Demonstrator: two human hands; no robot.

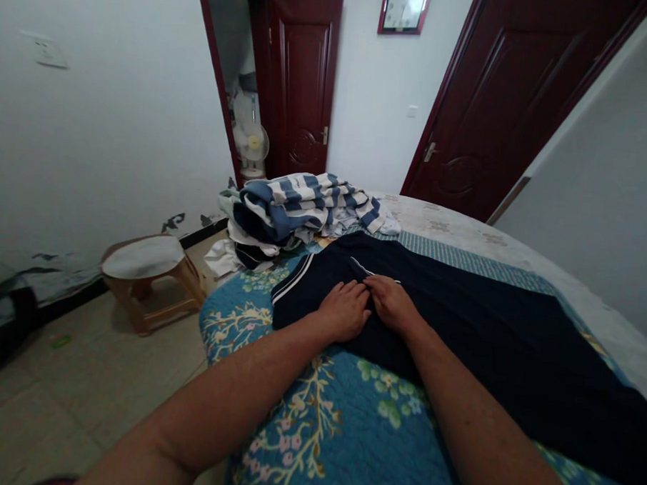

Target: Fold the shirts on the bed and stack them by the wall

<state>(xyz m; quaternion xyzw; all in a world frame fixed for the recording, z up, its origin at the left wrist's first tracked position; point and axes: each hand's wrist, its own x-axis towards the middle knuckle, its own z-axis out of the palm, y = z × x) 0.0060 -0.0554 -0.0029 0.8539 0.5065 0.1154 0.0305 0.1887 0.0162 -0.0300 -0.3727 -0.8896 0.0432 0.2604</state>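
A long navy garment [460, 313] lies spread across the bed, with a white-striped edge at its left end and a thin white trim line near its middle. My left hand [346, 311] rests on the cloth, palm down, its fingers stretched out toward the trim. Right beside it, my right hand [389, 301] has its fingers closed on the fabric at the white trim line. The fingertips of both hands nearly meet. Part of the trim is hidden under my right hand.
Under the garment is a blue floral quilt [310, 428]. A heap of clothes [303, 206], with a blue-and-white striped piece on top, sits at the bed's far left. A plastic stool [145, 263] stands on the floor left. Behind are dark red doors [303, 77] and a fan [253, 143].
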